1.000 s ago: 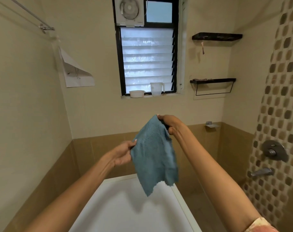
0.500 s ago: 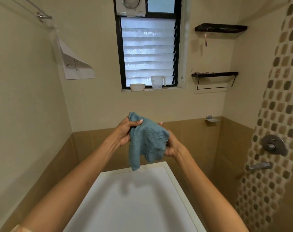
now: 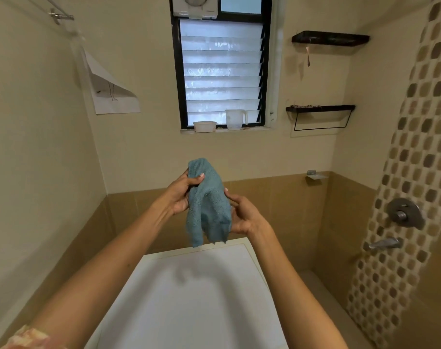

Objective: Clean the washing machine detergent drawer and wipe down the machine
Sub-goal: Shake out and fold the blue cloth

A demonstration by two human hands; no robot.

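A blue-green cloth [image 3: 208, 202] hangs bunched in the air between both hands, above the far edge of the white washing machine top [image 3: 194, 293]. My left hand [image 3: 181, 192] pinches the cloth's upper part with thumb and fingers. My right hand [image 3: 244, 215] holds the cloth's lower right side, fingers curled round it. The detergent drawer is out of view.
A window [image 3: 222, 71] with a white bowl [image 3: 204, 126] and a clear jug [image 3: 235, 119] on its sill is straight ahead. Two dark shelves [image 3: 322, 109] hang on the wall to the right. Shower valve [image 3: 405, 214] and spout [image 3: 384, 244] stand at the right.
The cloth went from spread out to bunched. My right hand dropped from the cloth's top corner to its lower right side, and my left hand rose to grip the top.
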